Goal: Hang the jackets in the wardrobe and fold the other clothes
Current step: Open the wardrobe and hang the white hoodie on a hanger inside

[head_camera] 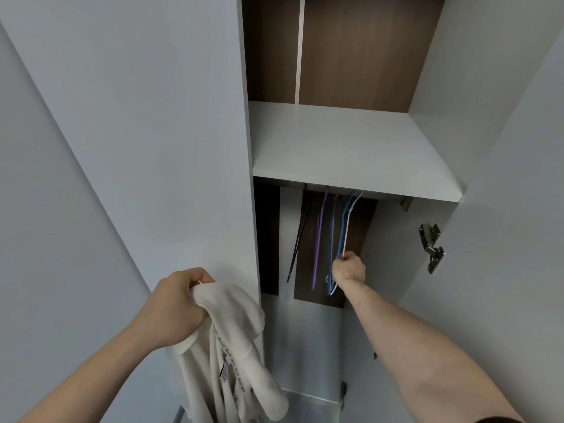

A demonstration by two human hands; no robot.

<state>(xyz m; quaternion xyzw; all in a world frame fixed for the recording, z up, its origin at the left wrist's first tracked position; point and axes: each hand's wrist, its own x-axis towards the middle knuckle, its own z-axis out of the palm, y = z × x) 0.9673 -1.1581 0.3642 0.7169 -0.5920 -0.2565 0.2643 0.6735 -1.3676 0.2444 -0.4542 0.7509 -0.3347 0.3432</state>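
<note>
Pale grey panel (122, 132), flat and matt, filling the left of the view. Open door (503, 148) in the same grey on the right, with a metal hinge (432, 247) on its inner face. White shelf (345, 154) spanning the opening. Dark brown wood-grain back panel (360, 50) above it, crossed by a pale vertical strip (300, 50). Lighting soft and even, source out of view.

White flat shelf board (345, 148) spans cabinet interior, brown wood-grain back panel (363, 50) above it with pale vertical strip (300, 50). Metal door hinge (431, 247) on right inner side. Plain grey-white panel (137, 117) at left.
</note>
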